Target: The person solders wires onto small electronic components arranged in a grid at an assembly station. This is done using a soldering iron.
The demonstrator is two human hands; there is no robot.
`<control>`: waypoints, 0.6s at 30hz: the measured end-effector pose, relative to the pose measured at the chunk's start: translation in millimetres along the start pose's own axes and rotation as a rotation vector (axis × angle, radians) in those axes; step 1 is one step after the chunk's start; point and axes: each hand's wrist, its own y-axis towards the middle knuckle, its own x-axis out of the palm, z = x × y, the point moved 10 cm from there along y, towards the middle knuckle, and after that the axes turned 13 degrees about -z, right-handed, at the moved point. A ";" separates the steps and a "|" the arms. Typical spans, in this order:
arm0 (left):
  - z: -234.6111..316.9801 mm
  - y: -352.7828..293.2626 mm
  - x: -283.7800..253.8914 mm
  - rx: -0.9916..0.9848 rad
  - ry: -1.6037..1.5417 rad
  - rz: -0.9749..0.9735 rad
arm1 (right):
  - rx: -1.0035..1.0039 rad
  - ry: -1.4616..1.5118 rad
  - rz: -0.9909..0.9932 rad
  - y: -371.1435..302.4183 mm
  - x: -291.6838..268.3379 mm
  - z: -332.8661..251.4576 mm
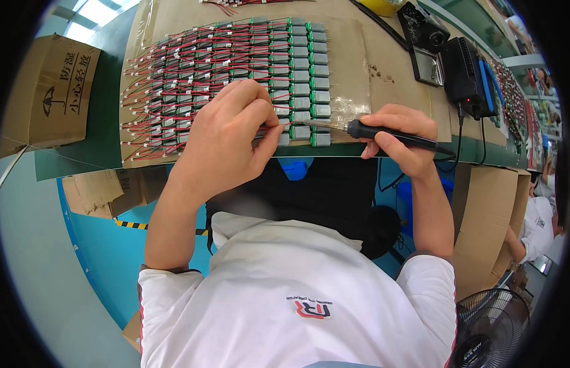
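Note:
My right hand (404,132) grips a black-handled soldering iron (383,132), its metal tip pointing left over the near end of the rows. My left hand (233,135) is closed in a pinch at the near edge of the bench, with a thin red wire between thumb and forefinger close to the iron's tip. Whether the tip touches the wire cannot be made out. Beyond and around my left hand lie rows of small silver motors with green ends (300,75). Red and black wires (168,80) with white plugs trail from them toward the left.
Brown cardboard (358,49) covers the green bench top. At the back right stand a black soldering station (466,76) and an iron stand (427,64). A carton (58,92) sits at the left; another open carton (487,214) and a fan (490,328) are at my right. Other people work farther right.

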 end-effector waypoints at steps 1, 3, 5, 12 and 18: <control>0.1 0.0 -0.1 0.000 0.003 0.000 | 0.000 0.000 0.000 0.2 0.3 -0.1; 0.1 0.0 0.2 0.000 0.006 0.000 | -0.004 -0.003 -0.002 0.9 1.2 -1.1; 0.3 0.1 0.1 0.000 0.009 -0.001 | 0.003 -0.001 -0.004 0.9 1.3 -1.3; 0.0 1.8 -0.2 -0.006 0.004 -0.005 | -0.017 0.130 0.080 -6.2 -10.4 1.7; -1.5 1.6 -0.2 -0.008 -0.024 0.005 | -0.010 0.246 0.145 -5.2 -17.2 8.4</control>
